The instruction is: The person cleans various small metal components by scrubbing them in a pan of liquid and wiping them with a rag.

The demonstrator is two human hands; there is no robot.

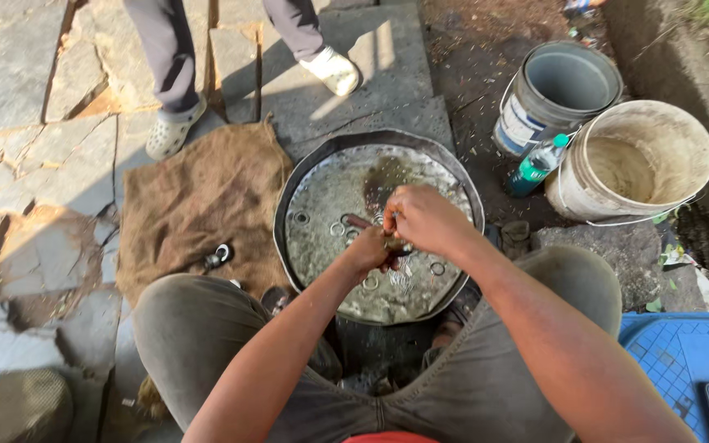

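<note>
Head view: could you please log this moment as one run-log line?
left hand: on small part | right hand: pinching same part | over: round metal pan, wet, rings inside | nearby: burlap cloth, two buckets

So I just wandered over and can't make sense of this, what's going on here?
A seated person holds both hands over a round metal pan of murky liquid with metal rings lying in it. The left hand and right hand meet on a small dark part; what it is cannot be told. A burlap cloth lies beside the pan, two buckets stand further off, and another person's feet are nearby.
</note>
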